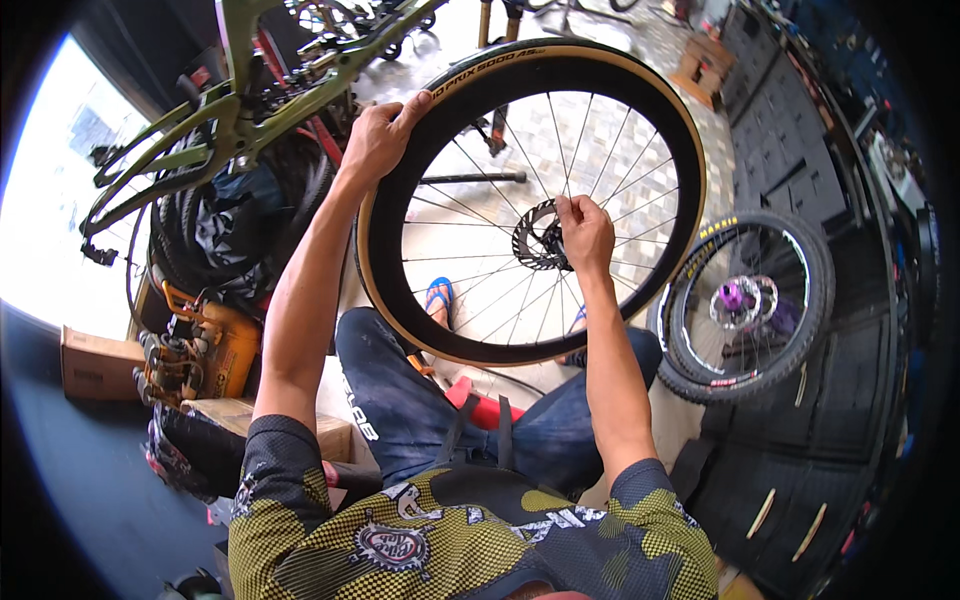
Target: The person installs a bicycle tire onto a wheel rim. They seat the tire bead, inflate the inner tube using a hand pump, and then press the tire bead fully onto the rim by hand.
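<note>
While left hand [378, 135] fingers grip wheel [530, 200] tyre | right hand [585, 232] fingers pinch hub | tiled floor [640, 140], workshop

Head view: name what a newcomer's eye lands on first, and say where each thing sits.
The big tan-walled bicycle wheel fills the centre, held upright over the person's knees: the left hand clasps its tyre at the top left, and the right hand pinches at the brake disc on the hub. To the right a smaller wheel with a purple hub stands on the floor; a green bicycle frame hangs upper left.
</note>
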Demonstrator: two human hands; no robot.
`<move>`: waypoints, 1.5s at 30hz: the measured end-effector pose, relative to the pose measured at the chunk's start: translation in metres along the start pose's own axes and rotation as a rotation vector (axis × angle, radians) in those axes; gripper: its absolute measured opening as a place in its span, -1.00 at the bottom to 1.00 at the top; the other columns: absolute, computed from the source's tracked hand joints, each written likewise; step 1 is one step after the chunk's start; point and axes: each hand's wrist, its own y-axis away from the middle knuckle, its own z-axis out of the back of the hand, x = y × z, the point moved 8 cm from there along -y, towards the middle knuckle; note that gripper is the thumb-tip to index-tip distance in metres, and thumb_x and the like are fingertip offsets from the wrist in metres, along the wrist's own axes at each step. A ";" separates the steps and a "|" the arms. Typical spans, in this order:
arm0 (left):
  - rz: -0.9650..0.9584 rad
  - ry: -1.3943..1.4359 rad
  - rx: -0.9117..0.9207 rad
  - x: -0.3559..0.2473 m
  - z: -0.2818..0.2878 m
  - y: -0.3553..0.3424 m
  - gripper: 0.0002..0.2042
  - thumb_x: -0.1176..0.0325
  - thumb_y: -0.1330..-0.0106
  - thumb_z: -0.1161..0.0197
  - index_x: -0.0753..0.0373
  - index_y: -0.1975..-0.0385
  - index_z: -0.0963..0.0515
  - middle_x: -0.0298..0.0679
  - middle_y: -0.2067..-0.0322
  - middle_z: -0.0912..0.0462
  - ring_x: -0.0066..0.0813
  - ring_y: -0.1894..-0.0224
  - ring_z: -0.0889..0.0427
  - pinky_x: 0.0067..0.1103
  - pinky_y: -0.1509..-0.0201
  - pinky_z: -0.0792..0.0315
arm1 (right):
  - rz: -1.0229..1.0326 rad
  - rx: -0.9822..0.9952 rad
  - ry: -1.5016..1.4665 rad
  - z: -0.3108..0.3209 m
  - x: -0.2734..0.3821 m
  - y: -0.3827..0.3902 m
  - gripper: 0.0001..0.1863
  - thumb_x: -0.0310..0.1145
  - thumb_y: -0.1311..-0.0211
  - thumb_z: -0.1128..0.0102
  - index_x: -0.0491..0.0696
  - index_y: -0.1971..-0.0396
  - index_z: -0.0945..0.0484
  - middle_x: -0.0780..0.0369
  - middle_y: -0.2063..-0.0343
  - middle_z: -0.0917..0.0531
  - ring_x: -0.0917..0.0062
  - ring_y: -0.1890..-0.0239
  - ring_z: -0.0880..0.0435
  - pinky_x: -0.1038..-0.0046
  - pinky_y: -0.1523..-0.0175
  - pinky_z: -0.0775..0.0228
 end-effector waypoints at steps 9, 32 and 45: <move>0.133 0.142 0.034 0.094 0.037 -0.004 -0.16 -0.45 -0.54 -0.01 0.41 0.16 -0.78 -0.35 0.52 -0.59 -0.60 0.34 -0.52 -0.52 0.17 -0.46 | 0.045 0.277 0.251 -0.026 0.081 0.012 -0.55 0.17 -0.53 -0.15 0.08 0.22 -0.73 0.10 0.37 -0.79 -0.05 0.20 -0.75 0.00 0.15 -0.54; -0.162 0.285 -0.019 0.061 0.089 0.081 -0.42 -0.18 -0.65 -0.11 0.36 0.19 -0.63 -0.46 0.52 -0.39 -0.69 0.37 -0.30 -0.56 0.28 -0.29 | 0.190 0.129 0.169 0.025 0.135 0.076 -0.74 -0.17 -0.40 -0.37 -0.01 0.44 -0.66 0.21 0.51 -0.66 0.18 0.43 -0.70 0.15 0.34 -0.52; -0.217 0.326 -0.047 0.053 0.096 0.097 -0.37 -0.22 -0.63 -0.10 0.40 0.11 -0.64 -0.47 0.42 -0.47 -0.67 0.27 -0.33 -0.62 0.14 -0.34 | 0.240 0.099 0.137 0.032 0.142 0.085 -0.76 -0.22 -0.38 -0.37 -0.01 0.46 -0.64 0.19 0.52 -0.63 0.19 0.39 -0.70 0.15 0.30 -0.54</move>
